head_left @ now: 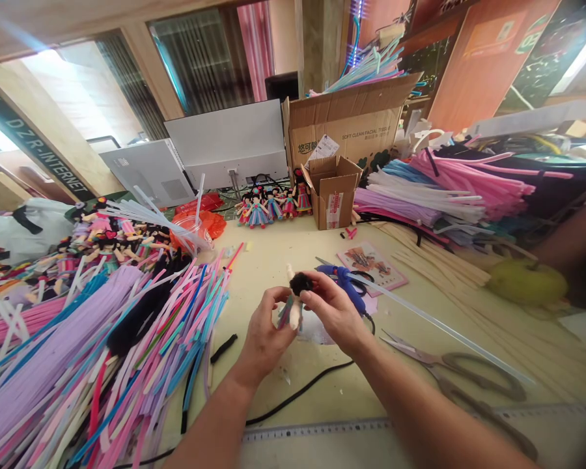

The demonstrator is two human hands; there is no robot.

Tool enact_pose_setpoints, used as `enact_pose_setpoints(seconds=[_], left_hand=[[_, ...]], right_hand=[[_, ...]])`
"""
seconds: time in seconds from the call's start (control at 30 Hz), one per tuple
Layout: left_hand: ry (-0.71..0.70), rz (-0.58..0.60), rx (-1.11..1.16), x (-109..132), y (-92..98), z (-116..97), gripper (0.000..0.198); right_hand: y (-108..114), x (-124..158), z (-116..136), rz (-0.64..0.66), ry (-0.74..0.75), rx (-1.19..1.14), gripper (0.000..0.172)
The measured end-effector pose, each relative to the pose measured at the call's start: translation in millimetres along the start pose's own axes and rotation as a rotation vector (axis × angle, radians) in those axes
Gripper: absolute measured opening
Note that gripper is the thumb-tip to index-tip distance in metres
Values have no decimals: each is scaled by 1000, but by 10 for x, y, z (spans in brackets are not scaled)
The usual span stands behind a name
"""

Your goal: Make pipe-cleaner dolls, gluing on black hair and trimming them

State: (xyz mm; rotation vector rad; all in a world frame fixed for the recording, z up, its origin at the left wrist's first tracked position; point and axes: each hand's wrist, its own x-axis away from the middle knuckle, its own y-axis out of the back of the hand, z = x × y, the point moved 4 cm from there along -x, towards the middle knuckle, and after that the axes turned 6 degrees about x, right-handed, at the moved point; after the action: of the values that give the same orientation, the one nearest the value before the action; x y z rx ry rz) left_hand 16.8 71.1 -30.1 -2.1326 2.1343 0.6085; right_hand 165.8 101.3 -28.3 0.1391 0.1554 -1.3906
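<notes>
Between my two hands, above the middle of the table, is a small pipe-cleaner doll (295, 312) with a black fuzzy head and cream-coloured arms. My left hand (266, 332) is closed round its bluish body from the left. The fingers of my right hand (334, 309) pinch the black head from the right. Just beyond my right hand lies a blue glue gun (354, 296) with a long clear glue stick (434, 319) sticking out of its back. A short black pipe-cleaner piece (223, 348) rests left of my left hand.
Bundles of coloured pipe cleaners (141, 352) cover the left side, with a heap of dolls (107, 234) behind. Large scissors (459, 371) and a ruler (322, 430) lie at front right. Finished dolls (271, 205) stand by a small cardboard box (333, 192). A black cord (297, 391) crosses the table.
</notes>
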Motion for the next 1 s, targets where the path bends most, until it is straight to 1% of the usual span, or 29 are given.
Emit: enact_pose_setpoints(seconds=[0.07,0.17,0.23,0.3,0.4,0.47,0.57,0.63,0.7,0.77,0.83,0.93,1.0], left_hand=[[111,15,117,-11,5,58,38],[287,114,336,-26,-34,131,40],[330,161,400,-38,-56,139,39],[321,150,417,-56,-55,134,37],[284,73,430,-80,-29,138,37],[278,24,432,-88,-14,160,40],[289,-25,423,-89,-5,207,43],[301,-56,408,-83,-1,236,43],[309,-85,395,-75,1,255,41],[306,-99,389,-69,0,257,38],[292,-97,397,-66,-5,242,37],[278,-73,405,-63,-6,201,37],[242,-75,356,-66,18,153,34]], right_hand=[[9,-6,18,23,-37,-48,34],[-2,-3,52,78,-60,-75,36],[-11,2,64,106,-48,-32,37],[-7,4,67,102,-26,37,39],[20,9,90,63,45,127,42],[35,22,131,31,130,205,40],[31,57,198,-18,276,388,38],[5,77,222,-19,350,493,39],[-19,86,228,-11,388,556,37],[-26,85,225,-17,392,579,35],[-15,80,219,-31,376,555,34],[16,69,199,-39,315,434,41],[28,62,184,-24,268,360,43]])
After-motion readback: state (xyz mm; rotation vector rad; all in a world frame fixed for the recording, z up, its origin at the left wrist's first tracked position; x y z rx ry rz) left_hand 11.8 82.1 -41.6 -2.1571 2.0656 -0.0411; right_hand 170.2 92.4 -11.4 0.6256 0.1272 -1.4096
